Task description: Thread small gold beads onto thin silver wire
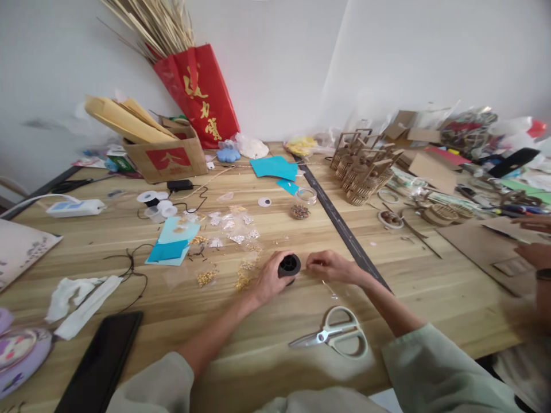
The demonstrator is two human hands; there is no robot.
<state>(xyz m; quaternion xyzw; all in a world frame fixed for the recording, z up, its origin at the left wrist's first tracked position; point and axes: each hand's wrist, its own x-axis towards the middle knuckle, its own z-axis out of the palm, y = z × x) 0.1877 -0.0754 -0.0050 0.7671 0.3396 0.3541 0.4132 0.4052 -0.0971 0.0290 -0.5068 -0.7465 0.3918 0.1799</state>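
Lying on the near side of the hands is one pair of scissors with silver blades and pale loop handles (pixel 329 335). One round black plastic spool with a spoked hollow end (pixel 289 265) is at the left hand's fingers. Beyond the hands are one black-and-white googly eye (pixel 264 202), one small round heap of brown beads (pixel 300 211) and two flat pieces of bright blue paper (pixel 274 168). At least two small heaps of gold-coloured pieces (pixel 206 279) sit left of the left hand; one flat, black, phone-like slab (pixel 101 361) lies nearer the body on that side. Past the right hand stands a cluster of brown slatted baskets (pixel 359 172), overlapping too much to count.

Far beyond the left hand, one red bag (pixel 213 86) bears three large gold characters, apparently 健力寶. Beside it, one brown cardboard box (pixel 197 160) carries a red panel with a white emblem, its lettering too blurred to read.

The two hands are apart. The left hand (pixel 271 276) is curled firmly round the spool. The right hand (pixel 327 266), just beside it, has its fingertips drawn together; whether they pinch anything fine cannot be told.
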